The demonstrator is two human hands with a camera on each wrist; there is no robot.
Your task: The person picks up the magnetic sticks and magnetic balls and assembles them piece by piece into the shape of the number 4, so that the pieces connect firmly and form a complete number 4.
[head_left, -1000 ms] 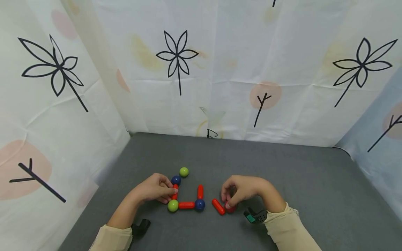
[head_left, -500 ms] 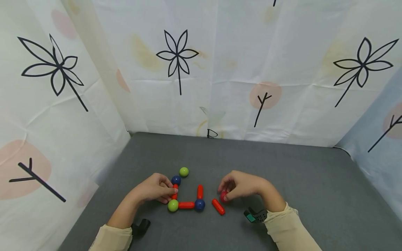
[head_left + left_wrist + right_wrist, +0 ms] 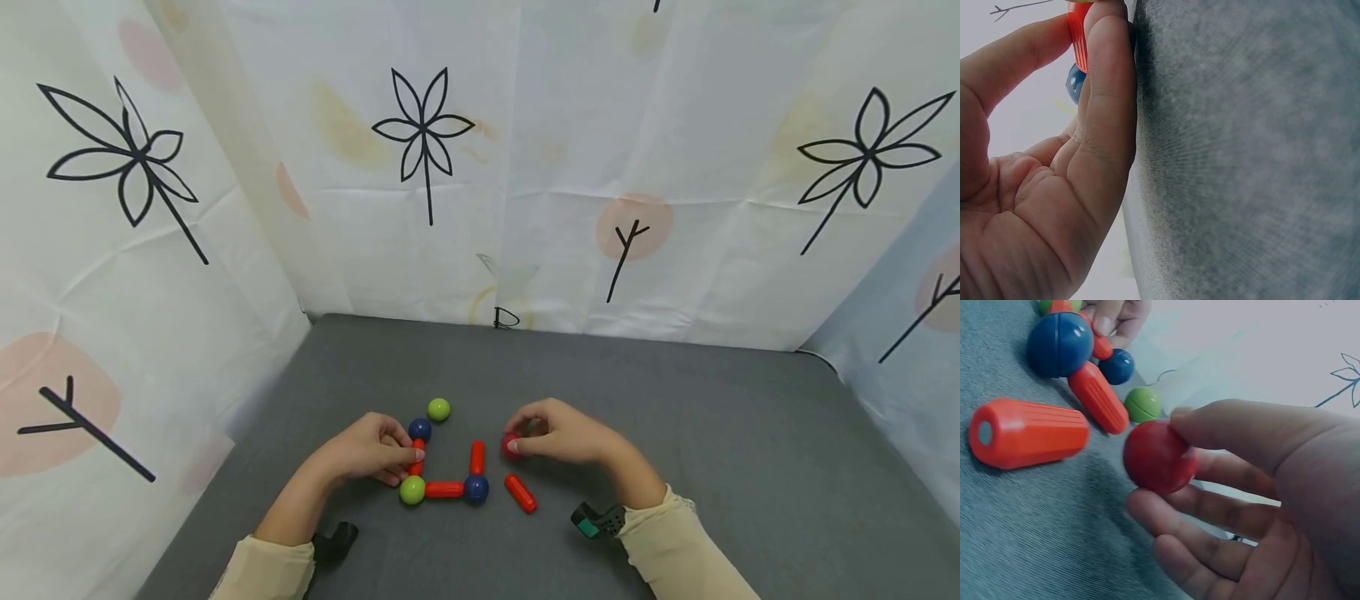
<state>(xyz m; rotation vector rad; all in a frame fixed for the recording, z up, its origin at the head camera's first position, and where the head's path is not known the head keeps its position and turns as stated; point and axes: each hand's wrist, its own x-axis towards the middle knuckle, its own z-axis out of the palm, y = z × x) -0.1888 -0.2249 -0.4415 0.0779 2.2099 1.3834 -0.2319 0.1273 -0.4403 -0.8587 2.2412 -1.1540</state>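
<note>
In the head view, grasping left red rod [image 3: 417, 468] with left hand [image 3: 371, 450], between far blue ball [image 3: 420, 429] at its twelve o'clock and near lime ball [image 3: 412, 490] at its six; showing no clear change there since a second ago. Running on from near lime ball toward three o'clock, along red cross rod [image 3: 444, 489] to near blue ball [image 3: 476, 488], then toward twelve along right red rod [image 3: 477, 457]. Lying just beyond far blue ball, between one and two o'clock, as before: far lime ball [image 3: 438, 409]. Pinching red ball [image 3: 512, 446] with right hand [image 3: 558, 432]; carried round loose red rod [image 3: 521, 493] from three o'clock a second ago to twelve now. Brought nearer right red rod thereby, at its three o'clock, apart from it. Leaving loose red rod in place, slanted from eleven to five on grey table [image 3: 675, 400].

In the left wrist view, gripping left red rod near eleven o'clock, with thumb and fingers on either side; showing part of far blue ball toward ten and grey table at three.

In the right wrist view, clasping red ball near the middle, between thumb and fingers; showing loose red rod at its nine o'clock, untouched, right red rod between ten and eleven, far lime ball near twelve.
</note>
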